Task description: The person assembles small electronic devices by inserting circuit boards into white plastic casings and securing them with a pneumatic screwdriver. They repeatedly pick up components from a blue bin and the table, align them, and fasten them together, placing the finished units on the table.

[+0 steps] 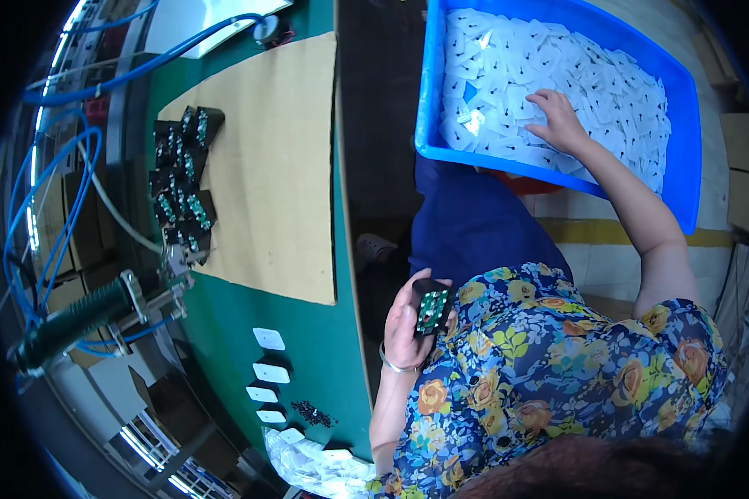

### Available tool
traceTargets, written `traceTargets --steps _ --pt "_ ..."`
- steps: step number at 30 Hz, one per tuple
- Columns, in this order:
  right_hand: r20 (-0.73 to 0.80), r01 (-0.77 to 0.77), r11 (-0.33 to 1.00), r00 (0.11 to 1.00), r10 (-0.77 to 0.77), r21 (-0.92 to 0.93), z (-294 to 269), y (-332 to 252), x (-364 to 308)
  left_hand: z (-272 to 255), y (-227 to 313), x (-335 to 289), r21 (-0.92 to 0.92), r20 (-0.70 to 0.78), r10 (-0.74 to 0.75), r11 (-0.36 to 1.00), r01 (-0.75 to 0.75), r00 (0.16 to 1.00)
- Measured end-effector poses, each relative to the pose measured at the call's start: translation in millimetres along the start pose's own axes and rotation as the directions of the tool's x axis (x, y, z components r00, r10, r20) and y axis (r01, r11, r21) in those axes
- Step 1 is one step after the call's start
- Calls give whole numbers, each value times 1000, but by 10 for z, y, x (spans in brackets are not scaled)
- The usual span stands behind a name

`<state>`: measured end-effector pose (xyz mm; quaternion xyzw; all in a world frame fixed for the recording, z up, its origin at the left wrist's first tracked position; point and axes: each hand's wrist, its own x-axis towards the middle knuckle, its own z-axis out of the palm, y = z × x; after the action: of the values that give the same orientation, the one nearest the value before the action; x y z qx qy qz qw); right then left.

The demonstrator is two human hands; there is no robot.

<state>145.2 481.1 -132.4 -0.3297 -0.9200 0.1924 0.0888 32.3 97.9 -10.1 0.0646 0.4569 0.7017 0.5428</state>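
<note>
My left hand (403, 326) is closed around a small black housing (432, 308) with a green circuit board showing on its face, held just in front of my body. A metal bangle sits on that wrist. Over at the upper right, my right hand (560, 125) reaches above a blue plastic bin (429, 100). Its thumb and fingers are apart, and I see nothing between them. Many flat white pieces (558, 66), each with a small dark mark or part, fill the bin.
On the green table (233, 308) lies a cardboard sheet (275, 166) with several black housings (179, 166) along its left edge. Nearer are several white rectangular pieces (271, 372), a pile of small black parts (312, 413) and a clear plastic bag (308, 466). A green cylindrical tool (79, 328) and blue hoses (75, 216) stand left.
</note>
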Motion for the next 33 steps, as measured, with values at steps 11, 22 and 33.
traceTargets --steps 11,22,33 --pt "68 139 971 989 -128 -195 343 36 452 198 69 262 30 -16 -49 998 50 999" --pt "82 350 936 935 -345 -46 254 -83 483 95 83 133 20 17 -28 999 27 999" --pt "462 538 599 381 -801 594 -832 -1789 -65 61 260 363 8 267 -2 1000 0 964"
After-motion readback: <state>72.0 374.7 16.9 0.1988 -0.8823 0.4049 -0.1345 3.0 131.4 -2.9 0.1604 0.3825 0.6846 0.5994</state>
